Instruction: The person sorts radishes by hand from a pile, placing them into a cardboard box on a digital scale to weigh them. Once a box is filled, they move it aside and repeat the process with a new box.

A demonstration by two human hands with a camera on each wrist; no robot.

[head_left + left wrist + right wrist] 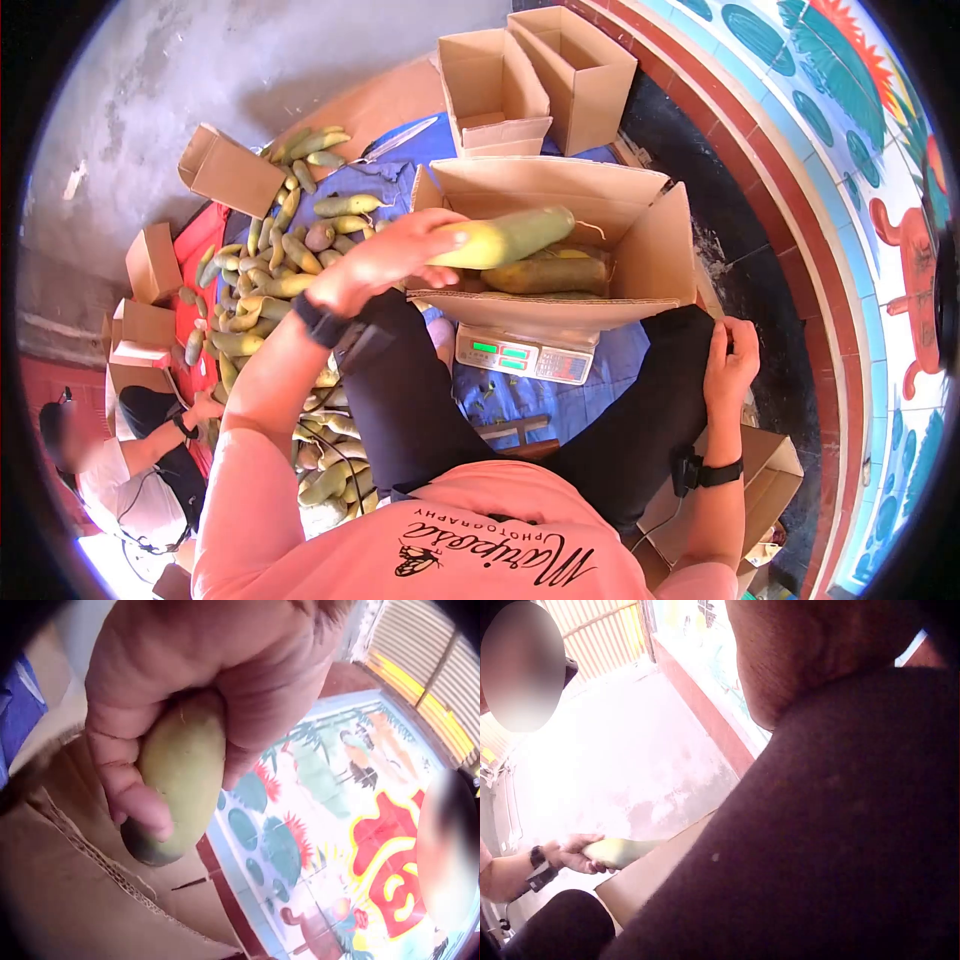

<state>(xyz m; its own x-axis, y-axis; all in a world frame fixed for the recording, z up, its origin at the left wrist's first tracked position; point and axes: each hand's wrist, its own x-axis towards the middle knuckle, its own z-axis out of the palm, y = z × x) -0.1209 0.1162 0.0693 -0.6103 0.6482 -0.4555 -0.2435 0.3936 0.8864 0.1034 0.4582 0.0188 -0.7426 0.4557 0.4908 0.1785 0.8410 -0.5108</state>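
Observation:
My left hand (pixel 385 258) grips the pale end of a long green radish (pixel 525 236) and holds it over an open cardboard box (pixel 640 255). Fingers and thumb wrap both sides of the radish (pixel 184 772) in the left wrist view. More radishes (pixel 550 274) lie inside that box, partly hidden by the held one. The box stands on a white digital scale (pixel 525 355) with lit green displays. My right hand (pixel 733 368) rests on my right knee, its fingers loosely bent and holding nothing. Dark trouser cloth fills much of the right wrist view.
A large heap of green radishes (pixel 265 270) covers the blue and red sheets to the left. Two tall cardboard boxes (pixel 495 90) stand behind the scale. Another person (pixel 135 470) sits at the far left. A painted tile wall (pixel 850 150) curves along the right.

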